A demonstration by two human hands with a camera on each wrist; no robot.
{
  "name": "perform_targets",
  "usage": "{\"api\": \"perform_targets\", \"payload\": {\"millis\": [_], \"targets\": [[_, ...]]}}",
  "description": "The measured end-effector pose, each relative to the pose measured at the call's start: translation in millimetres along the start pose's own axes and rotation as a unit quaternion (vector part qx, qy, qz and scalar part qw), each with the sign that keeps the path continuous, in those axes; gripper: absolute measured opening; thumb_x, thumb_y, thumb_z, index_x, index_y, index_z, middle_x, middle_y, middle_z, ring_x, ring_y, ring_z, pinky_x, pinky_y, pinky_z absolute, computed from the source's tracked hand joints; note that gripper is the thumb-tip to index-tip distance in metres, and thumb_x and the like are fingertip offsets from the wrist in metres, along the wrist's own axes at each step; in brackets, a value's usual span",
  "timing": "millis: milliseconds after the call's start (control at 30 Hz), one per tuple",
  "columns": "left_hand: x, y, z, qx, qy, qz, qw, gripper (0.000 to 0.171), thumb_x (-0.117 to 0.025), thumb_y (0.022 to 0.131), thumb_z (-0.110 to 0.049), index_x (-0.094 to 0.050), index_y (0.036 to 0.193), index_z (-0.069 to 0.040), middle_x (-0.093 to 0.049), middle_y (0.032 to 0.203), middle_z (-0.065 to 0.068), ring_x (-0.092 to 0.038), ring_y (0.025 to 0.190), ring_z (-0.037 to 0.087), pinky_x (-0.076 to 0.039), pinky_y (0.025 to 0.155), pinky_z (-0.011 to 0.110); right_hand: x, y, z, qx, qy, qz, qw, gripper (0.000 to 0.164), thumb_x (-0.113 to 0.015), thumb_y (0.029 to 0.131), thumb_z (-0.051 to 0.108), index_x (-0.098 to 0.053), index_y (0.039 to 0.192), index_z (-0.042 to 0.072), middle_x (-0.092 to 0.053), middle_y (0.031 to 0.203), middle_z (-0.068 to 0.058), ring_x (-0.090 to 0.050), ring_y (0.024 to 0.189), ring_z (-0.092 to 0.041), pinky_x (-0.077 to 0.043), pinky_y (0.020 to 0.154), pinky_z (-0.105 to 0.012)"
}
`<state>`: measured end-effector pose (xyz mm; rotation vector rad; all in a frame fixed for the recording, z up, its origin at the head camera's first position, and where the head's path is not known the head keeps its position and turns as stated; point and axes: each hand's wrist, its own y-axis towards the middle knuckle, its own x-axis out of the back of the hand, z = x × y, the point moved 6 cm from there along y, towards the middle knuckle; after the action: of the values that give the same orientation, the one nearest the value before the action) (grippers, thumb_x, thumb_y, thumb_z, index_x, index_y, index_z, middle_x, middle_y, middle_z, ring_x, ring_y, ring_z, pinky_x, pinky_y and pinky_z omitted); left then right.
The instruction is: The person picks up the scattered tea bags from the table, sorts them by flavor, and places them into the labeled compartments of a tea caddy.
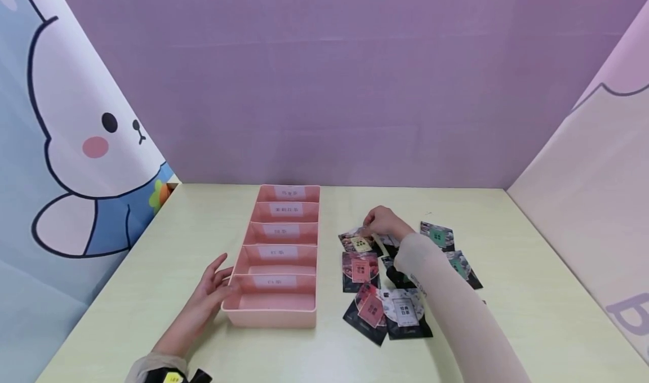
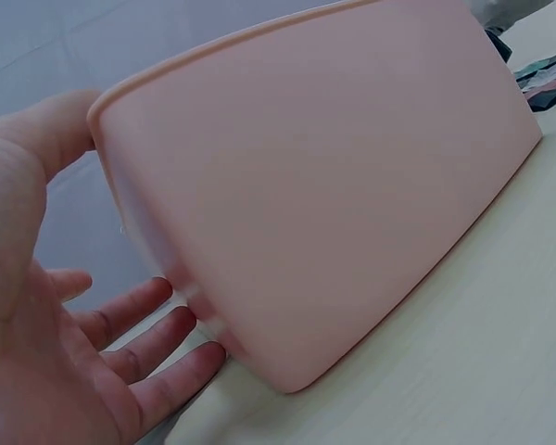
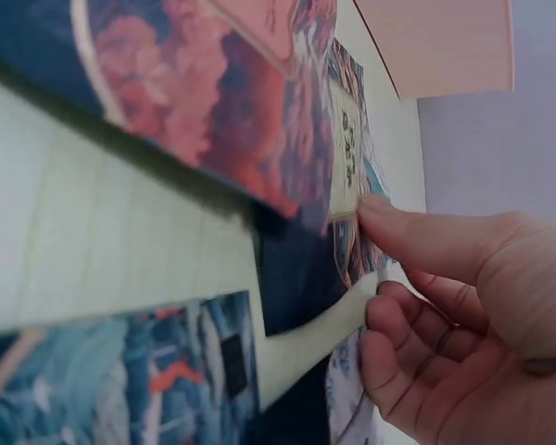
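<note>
A pale right sleeve [image 1: 461, 310] is being stretched over the light table [image 1: 547, 293], pretty much right under the lens, and at the end of it the yellow-labelled sachet [image 1: 361, 244] is being pinched by the right hand [image 1: 387, 223], with the thumb being laid on its front and the other fingers being curled in by its edge. That sachet is being shown at the far left of a loose bunch, a bit right of the pink box [image 1: 274, 319]. Just nearer, a red-labelled sachet [image 1: 360, 270] is being shown, then a second red one [image 1: 372, 311] is being touched by a white-labelled sachet [image 1: 405, 312]. Two green-labelled sachets [image 1: 437, 235] are being partly split off by the forearm, over to the right. Some packets in the middle are being covered by the sleeve, so can't tell much there. Meanwhile the box, five labelled compartments in a row, is being touched by the left hand [image 1: 208, 293], fingers being spread wide along its side, thumb being set at the rim.
</note>
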<state>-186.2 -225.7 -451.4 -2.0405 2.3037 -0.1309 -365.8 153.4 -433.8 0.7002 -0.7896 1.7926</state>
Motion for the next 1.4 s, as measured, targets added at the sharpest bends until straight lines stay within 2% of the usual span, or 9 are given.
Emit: {"api": "perform_targets", "payload": {"millis": [133, 267, 400, 567, 700, 800, 933, 1133, 1400], "targets": [[1.5, 0.3, 1.5, 0.01, -0.01, 0.006, 0.9999, 0.077, -0.052, 0.098, -0.009, -0.004, 0.159, -0.009, -0.031, 0.149, 0.025, -0.052, 0.11, -0.003, -0.042, 0.091, 0.013, 1, -2, -2, 0.013, 0.036, -0.004, 0.999, 0.012, -0.073, 0.089, 0.011, -0.074, 0.091, 0.0, -0.069, 0.082, -0.007, -0.05, 0.059, -0.015, -0.044, 0.056, -0.029], [3.7, 1.7, 5.0, 0.031, -0.043, 0.022, 0.9984, 0.078, -0.053, 0.098, -0.011, -0.005, 0.159, -0.013, -0.034, 0.148, 0.014, -0.052, 0.114, 0.0, -0.043, 0.093, 0.016, 5, -4, -8, 0.019, 0.085, -0.003, 0.996, 0.012, -0.069, 0.092, 0.009, -0.074, 0.094, -0.001, -0.07, 0.081, -0.009, -0.05, 0.055, -0.016, -0.046, 0.055, -0.031], [6.0, 2.3, 7.9, 0.012, -0.096, 0.045, 0.9943, 0.07, -0.052, 0.098, -0.005, -0.016, 0.156, -0.016, -0.046, 0.137, 0.0, -0.053, 0.118, 0.005, -0.046, 0.096, 0.021, 7, -3, -15, 0.016, 0.117, -0.01, 0.993, 0.014, -0.065, 0.095, 0.01, -0.072, 0.1, -0.002, -0.068, 0.085, -0.009, -0.055, 0.063, -0.018, -0.048, 0.058, -0.031], [8.1, 2.3, 9.1, -0.02, -0.128, 0.063, 0.9895, 0.059, -0.051, 0.097, 0.0, -0.031, 0.147, -0.026, -0.054, 0.13, -0.007, -0.055, 0.119, 0.006, -0.046, 0.097, 0.023, 9, -1, -22, 0.001, 0.145, -0.026, 0.989, 0.018, -0.063, 0.097, 0.012, -0.07, 0.106, -0.002, -0.068, 0.093, -0.011, -0.061, 0.072, -0.018, -0.054, 0.063, -0.032], [9.0, 3.2, 10.2, -0.019, -0.131, 0.065, 0.989, 0.064, -0.052, 0.097, 0.0, -0.028, 0.151, -0.022, -0.055, 0.131, -0.009, -0.055, 0.119, 0.005, -0.047, 0.097, 0.024, 10, 1, -31, -0.026, 0.19, -0.037, 0.981, 0.02, -0.064, 0.097, 0.011, -0.069, 0.11, -0.002, -0.067, 0.101, -0.014, -0.065, 0.075, -0.019, -0.057, 0.066, -0.034], [8.9, 3.4, 8.3, -0.043, -0.131, 0.089, 0.9864, 0.067, -0.052, 0.096, 0.002, -0.025, 0.155, -0.016, -0.053, 0.135, -0.01, -0.053, 0.123, 0.005, -0.045, 0.099, 0.024, 10, 3, -36, -0.039, 0.222, -0.039, 0.974, 0.02, -0.063, 0.098, 0.009, -0.068, 0.112, -0.003, -0.066, 0.101, -0.015, -0.065, 0.072, -0.019, -0.058, 0.066, -0.035], [9.4, 2.5, 6.2, -0.074, -0.129, 0.118, 0.9818, 0.064, -0.05, 0.096, 0.004, -0.032, 0.154, -0.014, -0.049, 0.142, -0.007, -0.051, 0.126, 0.006, -0.043, 0.102, 0.024, 10, 2, -37, -0.042, 0.255, -0.043, 0.965, 0.019, -0.062, 0.098, 0.009, -0.066, 0.112, -0.004, -0.064, 0.103, -0.016, -0.068, 0.076, -0.021, -0.059, 0.068, -0.036], [9.1, 2.3, 6.1, -0.046, -0.122, 0.099, 0.9865, 0.06, -0.053, 0.095, 0.0, -0.034, 0.152, -0.011, -0.048, 0.143, -0.01, -0.05, 0.127, 0.006, -0.043, 0.102, 0.024, 15, -3, -30, -0.024, 0.296, -0.045, 0.954, 0.017, -0.058, 0.1, 0.008, -0.065, 0.11, -0.004, -0.064, 0.107, -0.016, -0.068, 0.085, -0.023, -0.059, 0.073, -0.036], [8.5, 0.3, 5.1, -0.063, -0.121, 0.104, 0.9852, 0.06, -0.053, 0.096, 0.0, -0.037, 0.152, -0.014, -0.048, 0.144, -0.008, -0.049, 0.128, 0.007, -0.043, 0.102, 0.024, 14, 0, -29, -0.029, 0.338, -0.046, 0.939, 0.021, -0.057, 0.1, 0.004, -0.061, 0.117, -0.008, -0.062, 0.103, -0.014, -0.067, 0.084, -0.021, -0.059, 0.078, -0.041]]}}
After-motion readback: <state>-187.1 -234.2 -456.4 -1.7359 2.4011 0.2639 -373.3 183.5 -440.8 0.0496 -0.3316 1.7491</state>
